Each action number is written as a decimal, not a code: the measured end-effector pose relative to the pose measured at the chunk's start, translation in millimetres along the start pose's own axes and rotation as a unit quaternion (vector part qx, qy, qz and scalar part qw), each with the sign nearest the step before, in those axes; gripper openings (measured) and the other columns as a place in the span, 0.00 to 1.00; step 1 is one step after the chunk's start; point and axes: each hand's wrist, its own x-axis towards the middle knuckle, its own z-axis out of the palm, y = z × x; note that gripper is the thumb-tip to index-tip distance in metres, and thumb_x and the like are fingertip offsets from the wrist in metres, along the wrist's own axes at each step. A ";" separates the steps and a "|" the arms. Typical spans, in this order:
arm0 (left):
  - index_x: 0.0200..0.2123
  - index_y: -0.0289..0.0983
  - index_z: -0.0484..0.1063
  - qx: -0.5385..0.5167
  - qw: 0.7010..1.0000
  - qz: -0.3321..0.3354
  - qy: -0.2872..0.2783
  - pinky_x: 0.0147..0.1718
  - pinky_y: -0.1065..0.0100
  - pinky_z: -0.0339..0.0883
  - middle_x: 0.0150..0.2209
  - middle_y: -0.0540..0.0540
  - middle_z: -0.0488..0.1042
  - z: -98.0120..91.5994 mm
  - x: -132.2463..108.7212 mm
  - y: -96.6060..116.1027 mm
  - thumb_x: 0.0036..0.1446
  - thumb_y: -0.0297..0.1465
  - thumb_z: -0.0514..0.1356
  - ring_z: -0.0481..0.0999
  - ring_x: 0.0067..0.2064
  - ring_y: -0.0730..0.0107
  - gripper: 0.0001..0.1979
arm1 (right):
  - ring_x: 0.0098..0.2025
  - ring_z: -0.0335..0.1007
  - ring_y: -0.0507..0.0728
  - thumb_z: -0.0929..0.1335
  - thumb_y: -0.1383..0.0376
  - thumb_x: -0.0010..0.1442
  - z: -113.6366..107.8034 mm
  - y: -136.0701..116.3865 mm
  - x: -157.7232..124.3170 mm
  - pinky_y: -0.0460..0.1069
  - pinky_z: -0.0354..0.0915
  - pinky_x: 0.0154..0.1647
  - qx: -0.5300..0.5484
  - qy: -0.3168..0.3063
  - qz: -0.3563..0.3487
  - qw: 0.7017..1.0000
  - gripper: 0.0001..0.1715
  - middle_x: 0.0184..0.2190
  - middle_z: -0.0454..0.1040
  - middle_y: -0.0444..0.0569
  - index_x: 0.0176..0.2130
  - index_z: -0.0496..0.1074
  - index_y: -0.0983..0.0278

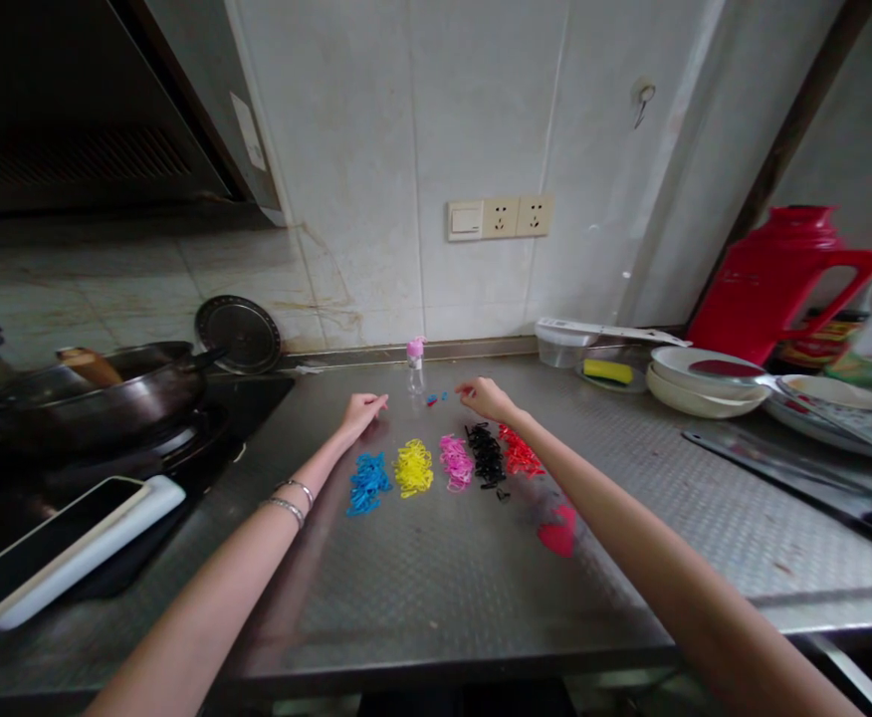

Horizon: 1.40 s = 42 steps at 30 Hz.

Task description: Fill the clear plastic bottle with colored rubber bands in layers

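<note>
Sorted piles of small elastic bands lie in a row on the metal counter: blue (368, 485), yellow (413, 468), pink (456, 463), black (486, 456) and red (520, 453). Behind the blue and yellow piles, my left hand (363, 410) rests low with its fingers curled together; anything in them is too small to make out. My right hand (485, 397) is behind the black pile, fingertips pointing left and slightly apart. Just left of those fingertips lie a few loose blue and red bands (431, 400). A small clear bottle with a pink cap (415, 349) stands upright between the hands, farther back.
On the left are a stove with a pan (108, 388) and a white-edged phone-like device (70, 548). To the right sit a plastic container (564, 349), a yellow sponge (607, 372), stacked bowls (697, 398), a knife (786, 483) and a red thermos (768, 289). A tiled wall closes the back.
</note>
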 end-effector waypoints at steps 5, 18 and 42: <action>0.19 0.33 0.70 0.007 1.000 0.005 0.005 0.22 0.73 0.51 0.12 0.53 0.59 -0.5 0.4 -0.1 0.48 0.44 0.54 0.59 0.18 0.77 0.19 | 0.41 0.68 0.55 0.61 0.69 0.52 22.6 -7.7 21.2 0.45 0.61 0.40 0.000 -0.016 0.019 1.000 0.21 0.40 0.74 0.49 0.46 0.70 0.62; 0.19 0.32 0.70 -0.028 0.999 -0.005 0.024 0.19 0.73 0.48 0.13 0.54 0.59 -1.1 0.5 -2.5 0.45 0.44 0.56 0.55 0.17 0.79 0.19 | 0.44 0.67 0.56 0.59 0.69 0.56 41.7 -6.7 42.2 0.47 0.61 0.40 -0.050 -0.036 -0.009 0.998 0.21 0.44 0.71 0.51 0.48 0.66 0.60; 0.17 0.32 0.68 -0.085 0.996 -0.002 0.036 0.19 0.73 0.47 0.12 0.55 0.57 -2.7 -2.2 -0.6 0.44 0.43 0.57 0.55 0.17 0.79 0.19 | 0.28 0.65 0.49 0.61 0.76 0.51 37.2 -118.2 -15.1 0.43 0.58 0.30 0.160 -0.088 -0.275 0.944 0.17 0.28 0.72 0.45 0.42 0.66 0.66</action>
